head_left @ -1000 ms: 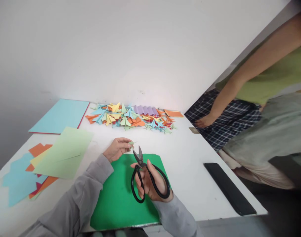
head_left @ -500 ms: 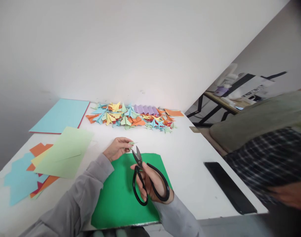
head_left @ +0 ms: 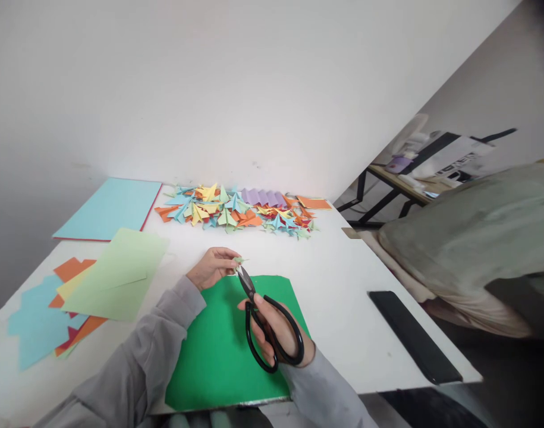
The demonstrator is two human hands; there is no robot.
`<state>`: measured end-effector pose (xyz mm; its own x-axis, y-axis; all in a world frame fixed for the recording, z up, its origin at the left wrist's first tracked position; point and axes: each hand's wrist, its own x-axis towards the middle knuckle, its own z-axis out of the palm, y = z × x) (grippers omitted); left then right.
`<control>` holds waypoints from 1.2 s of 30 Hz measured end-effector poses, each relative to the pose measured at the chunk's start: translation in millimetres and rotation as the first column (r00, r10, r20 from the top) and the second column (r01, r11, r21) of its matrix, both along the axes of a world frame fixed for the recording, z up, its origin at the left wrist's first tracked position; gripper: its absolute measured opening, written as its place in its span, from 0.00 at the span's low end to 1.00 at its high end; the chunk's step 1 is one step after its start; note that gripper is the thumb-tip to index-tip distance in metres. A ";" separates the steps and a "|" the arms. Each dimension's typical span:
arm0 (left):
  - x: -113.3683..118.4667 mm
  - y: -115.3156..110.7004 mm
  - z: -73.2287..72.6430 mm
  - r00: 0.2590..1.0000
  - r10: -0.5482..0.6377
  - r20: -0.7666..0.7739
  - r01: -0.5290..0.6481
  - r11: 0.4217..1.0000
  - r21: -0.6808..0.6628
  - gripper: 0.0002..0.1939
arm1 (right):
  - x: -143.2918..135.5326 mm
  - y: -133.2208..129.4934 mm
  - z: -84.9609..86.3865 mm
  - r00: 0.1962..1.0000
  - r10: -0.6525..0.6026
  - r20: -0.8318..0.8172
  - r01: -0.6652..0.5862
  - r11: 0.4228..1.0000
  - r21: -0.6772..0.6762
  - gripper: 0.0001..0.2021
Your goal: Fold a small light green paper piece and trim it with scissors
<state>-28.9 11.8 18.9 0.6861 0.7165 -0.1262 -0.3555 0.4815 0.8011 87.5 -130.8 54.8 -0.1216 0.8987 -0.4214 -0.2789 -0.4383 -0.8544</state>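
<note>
My left hand (head_left: 214, 266) pinches a small folded piece of light green paper (head_left: 239, 260) just above the back edge of a green mat (head_left: 227, 356). In my right hand (head_left: 278, 330) is a pair of scissors (head_left: 247, 284) with black looped handles, my fingers wrapped through the loops. The blades point up and left, nearly closed, with their tips touching or right beside the green paper. Exactly where the blades meet the paper is too small to tell.
Folded paper pieces in several colours (head_left: 227, 211) lie along the wall. Left are a light blue sheet (head_left: 111, 208), a pale green sheet (head_left: 120, 285) and paper offcuts (head_left: 44, 321). A black flat object (head_left: 414, 336) lies near the right edge. Another person (head_left: 472, 238) is beyond it.
The scissor blades have closed from a wide gap, and their tips have shifted slightly left toward the paper. My left hand stays in place. The person at the right has moved.
</note>
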 end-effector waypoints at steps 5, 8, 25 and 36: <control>0.2 0.7 -2.2 1.000 -0.012 0.011 0.012 1.000 0.003 0.09 | -1.3 -0.5 1.9 1.000 -0.010 0.024 0.010 1.000 -0.001 0.29; 0.0 0.8 -2.0 1.000 -0.010 0.011 0.010 1.000 0.005 0.09 | -1.8 -1.0 3.9 0.999 -0.013 0.044 0.013 1.000 0.011 0.29; 0.3 1.9 -2.6 1.000 -0.001 0.022 0.001 1.000 0.003 0.09 | -3.2 -3.0 5.8 0.996 -0.021 0.081 0.017 0.998 0.058 0.26; 0.0 1.5 -2.7 1.000 0.001 0.018 -0.001 1.000 0.008 0.10 | -3.6 -3.6 6.4 0.997 -0.026 0.073 0.022 0.998 0.056 0.27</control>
<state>-28.9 13.2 16.2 0.6875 0.7181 -0.1081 -0.3706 0.4750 0.7981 83.9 -134.4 61.2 -0.0704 0.9232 -0.3778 -0.2243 -0.3837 -0.8958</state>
